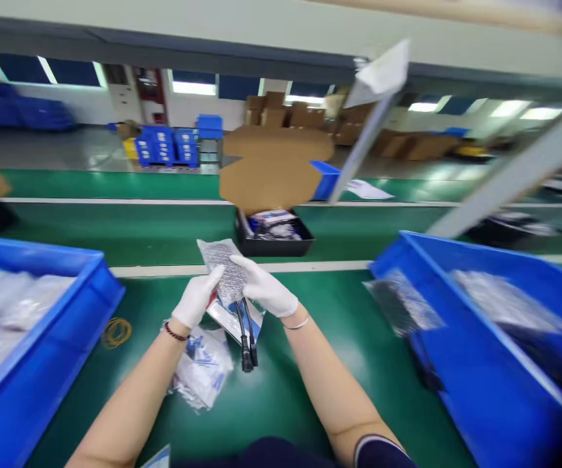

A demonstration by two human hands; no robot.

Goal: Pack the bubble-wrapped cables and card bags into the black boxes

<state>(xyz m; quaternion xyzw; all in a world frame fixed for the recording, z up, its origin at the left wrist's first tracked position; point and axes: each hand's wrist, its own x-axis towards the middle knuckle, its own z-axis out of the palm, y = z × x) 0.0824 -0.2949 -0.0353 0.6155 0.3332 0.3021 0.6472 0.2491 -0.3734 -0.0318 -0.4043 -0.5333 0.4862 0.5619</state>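
My left hand (197,296), in a white glove, is closed on the left edge of a silvery bubble-wrap pouch (229,266). The pouch's right side is gripped by my right hand (265,286), gloved likewise. Two black cables (245,335) with plug ends hang from the pouch's lower end. Just below it is a printed blue-and-white packet (230,318) with some red on it; whether a hand also holds this packet, I cannot tell. Under my left wrist, a pile of clear plastic bags (206,367) with blue-and-white printed contents lies on the green bench (300,396).
Ahead, an open black box (275,247) with a raised brown lid (275,162) holds packets. Blue bins stand left (78,292) and right (436,305), both holding bagged items. A bagged cable item (410,305) hangs over the right bin's side. Yellow rubber bands (115,332) lie beside the left bin.
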